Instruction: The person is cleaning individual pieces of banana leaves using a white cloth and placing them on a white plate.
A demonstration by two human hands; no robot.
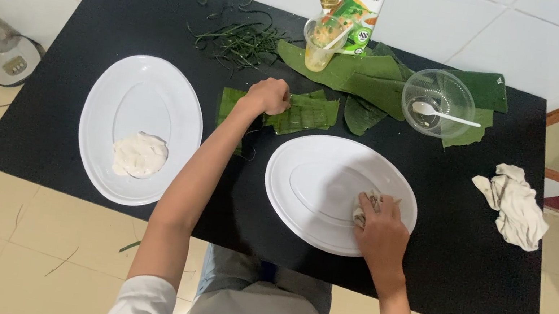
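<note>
Left of the empty white oval plate point(324, 178), a matching plate point(140, 129) holds pale dough point(140, 155); the left hand point(268, 95), fisted, presses folded banana leaves point(304, 113) just behind the plate; the right hand point(380, 231) grips a crumpled cloth point(367, 204) on its surface; behind stand a white-green pouch point(351, 3) and clear bowl point(439, 103).

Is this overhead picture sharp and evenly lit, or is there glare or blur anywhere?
Head view: soft, even light with faint shadows; the black table shows a dull sheen rather than hard glare; the white platter is bright but keeps its rim detail; the right hand and its cloth look slightly soft; the left hand on the folded leaf is fairly crisp; table edges bow slightly.
</note>
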